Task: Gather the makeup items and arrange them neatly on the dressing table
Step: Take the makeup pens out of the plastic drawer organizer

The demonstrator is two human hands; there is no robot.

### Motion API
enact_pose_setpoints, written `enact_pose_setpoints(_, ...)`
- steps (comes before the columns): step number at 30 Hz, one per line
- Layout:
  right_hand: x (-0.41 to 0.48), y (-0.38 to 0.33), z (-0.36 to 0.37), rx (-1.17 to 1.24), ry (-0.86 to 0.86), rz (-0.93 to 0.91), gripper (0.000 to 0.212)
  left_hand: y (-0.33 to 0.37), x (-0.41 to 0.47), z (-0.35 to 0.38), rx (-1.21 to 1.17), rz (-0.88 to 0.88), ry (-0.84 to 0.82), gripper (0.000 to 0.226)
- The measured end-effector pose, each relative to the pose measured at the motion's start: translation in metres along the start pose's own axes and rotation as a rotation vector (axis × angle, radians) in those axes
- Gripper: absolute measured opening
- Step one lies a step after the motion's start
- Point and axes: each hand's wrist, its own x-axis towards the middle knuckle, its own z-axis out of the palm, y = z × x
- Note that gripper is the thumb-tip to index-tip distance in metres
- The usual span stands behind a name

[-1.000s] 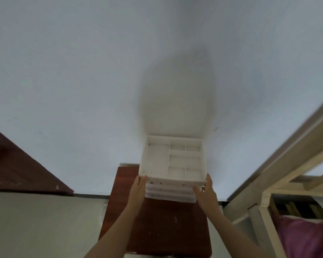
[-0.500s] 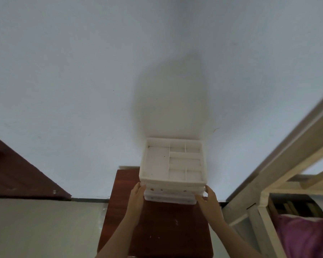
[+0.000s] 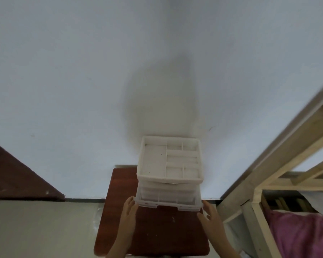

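Forearms cut off at the bottom edge, left hand laying straight fingers on the left front corner of the organizer's pulled-out drawer, right hand with fingers loosely apart at its right corner, white makeup organizer at the back of the desk, drawer contents too hazy to make out.

The left forearm and right forearm run off the bottom edge. The wooden bed frame and pink bedding are cut at right, the dark wood panel at left. The inside of the drawer is hazy.
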Motion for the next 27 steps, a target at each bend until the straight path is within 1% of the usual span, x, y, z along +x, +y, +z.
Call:
enact_pose_setpoints(5, -0.007, 0.010, 0.002, -0.002, 0.020, -0.022, 0.045, -0.002, -0.006, -0.007, 0.008, 0.027, -0.006, 0.021)
enact_pose_setpoints(9, -0.012, 0.016, 0.005, -0.013, 0.029, -0.046, 0.047, -0.001, -0.016, -0.011, 0.044, 0.037, -0.026, 0.022)
enact_pose_setpoints(17, -0.020, 0.020, 0.010, -0.039, 0.093, -0.055, 0.040, -0.004, -0.015, -0.023, 0.119, 0.041, -0.051, 0.023)
enact_pose_setpoints(24, -0.021, 0.021, 0.012, -0.055, 0.115, -0.042, 0.044, -0.005, -0.015, -0.025, 0.062, 0.043, -0.091, 0.023)
enact_pose_setpoints(27, -0.021, 0.022, 0.011, -0.046, 0.116, -0.034, 0.044, -0.004, -0.013, -0.025, 0.080, 0.039, -0.089, 0.023)
